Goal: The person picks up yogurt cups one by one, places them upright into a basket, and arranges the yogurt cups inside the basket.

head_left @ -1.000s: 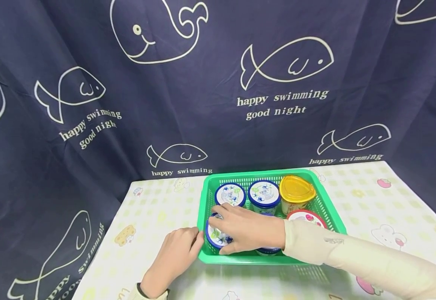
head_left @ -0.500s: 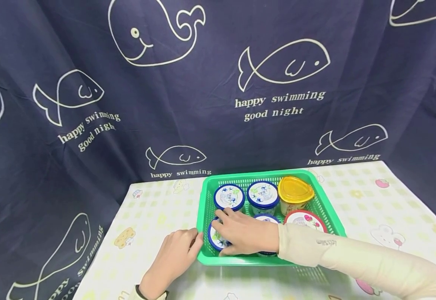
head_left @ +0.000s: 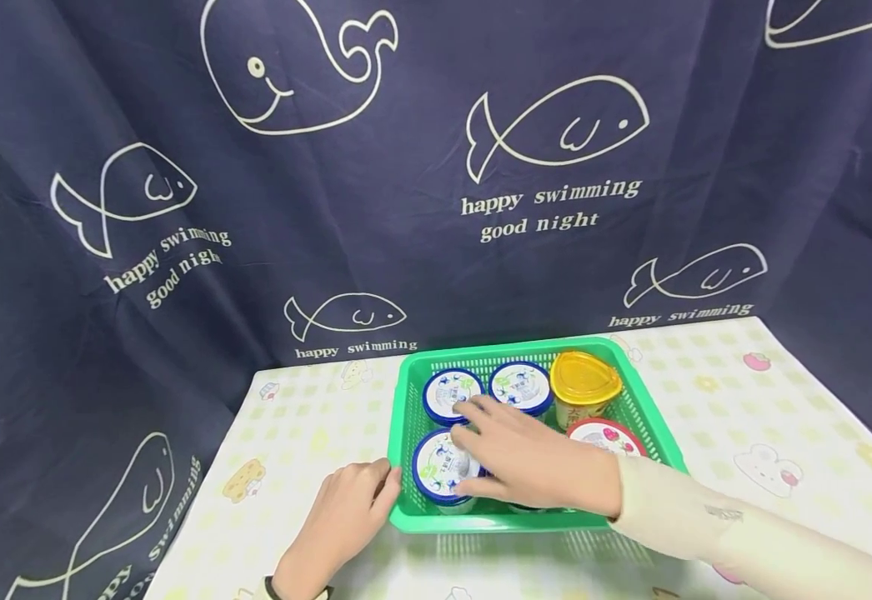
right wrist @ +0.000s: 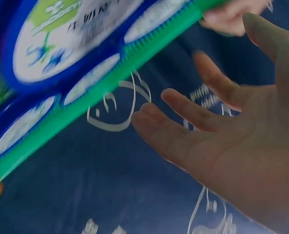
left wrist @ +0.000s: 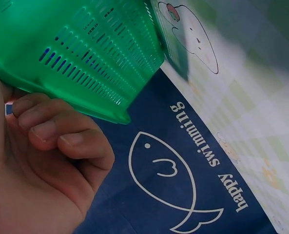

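A green plastic basket (head_left: 398, 417) holds several round tubs in rows. My left hand (head_left: 349, 504) holds the rim at its left side; in the left wrist view, the fingers (left wrist: 71, 141) curl just under that rim. Over the front of the basket, my right hand (head_left: 533, 454) hovers with fingers apart and nothing held. Its fingertips overlap the front-left blue-lidded tub (head_left: 436, 467) in the head view. In the right wrist view, the fingers (right wrist: 159, 131) are spread and relaxed, away from the lids. My right hand partly hides the middle front tub.
At the back stand two more blue-lidded tubs, one left (head_left: 447, 392) and one in the middle (head_left: 518, 385), beside a yellow-lidded tub (head_left: 584, 379). A red-lidded tub (head_left: 593, 433) sits front right. The checked tablecloth (head_left: 301, 408) meets a dark blue fish-print curtain (head_left: 421, 250) behind.
My right hand has lifted off the front-left tub and moved right, uncovering more of its lid. The left hand stays at the basket's rim.
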`<state>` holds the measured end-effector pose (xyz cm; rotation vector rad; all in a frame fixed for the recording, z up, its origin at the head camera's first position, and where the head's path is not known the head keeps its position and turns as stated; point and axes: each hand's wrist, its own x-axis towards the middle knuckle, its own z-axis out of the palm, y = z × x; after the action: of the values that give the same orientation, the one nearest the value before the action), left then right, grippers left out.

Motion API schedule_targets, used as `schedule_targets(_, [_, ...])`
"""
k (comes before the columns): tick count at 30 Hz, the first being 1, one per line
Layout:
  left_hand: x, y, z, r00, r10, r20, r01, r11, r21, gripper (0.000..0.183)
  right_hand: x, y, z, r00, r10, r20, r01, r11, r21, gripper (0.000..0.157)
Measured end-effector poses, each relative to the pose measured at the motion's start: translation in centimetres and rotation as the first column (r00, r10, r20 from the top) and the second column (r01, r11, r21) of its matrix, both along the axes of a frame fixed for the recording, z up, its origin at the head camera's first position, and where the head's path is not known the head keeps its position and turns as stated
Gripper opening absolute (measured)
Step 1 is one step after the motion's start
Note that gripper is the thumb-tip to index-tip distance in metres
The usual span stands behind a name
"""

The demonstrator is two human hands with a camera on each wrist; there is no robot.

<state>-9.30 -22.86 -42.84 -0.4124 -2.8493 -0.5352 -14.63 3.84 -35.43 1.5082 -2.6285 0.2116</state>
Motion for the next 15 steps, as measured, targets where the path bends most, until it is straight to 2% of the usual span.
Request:
schedule_targets(3, [0.1,0.0,0.1,1.000,0.005,-0.006,-0.005,1.000,-0.020,0.041,0.5,2.5,0.6,0.998,-0.065,0.015,0.066,0.991,-0.115,0.048])
schedule_targets(7, [0.1,0.1,0.2,1.000,0.005,-0.028,-0.006,0.999,-0.052,0.041,0.9,6.4,0.6,0.984,-0.180,0.021,0.179,0.946,-0.270,0.041])
schedule_targets(11, [0.0,0.2,0.3,0.996,-0.004,-0.085,-0.003,0.996,-0.090,0.040,0.8,10.8,-0.1,0.951,-0.304,0.053,0.300,0.875,-0.380,0.043])
schedule_targets(13, [0.0,0.0,0.4,0.988,-0.016,-0.152,-0.002,0.993,-0.116,0.036,0.6,13.2,-0.7,0.926,-0.370,0.068,0.362,0.826,-0.432,0.048])
schedule_targets(15, [-0.1,-0.3,0.4,0.972,-0.027,-0.235,-0.007,0.990,-0.144,0.029,0.4,15.5,-1.5,0.896,-0.441,0.056,0.411,0.775,-0.480,0.053])
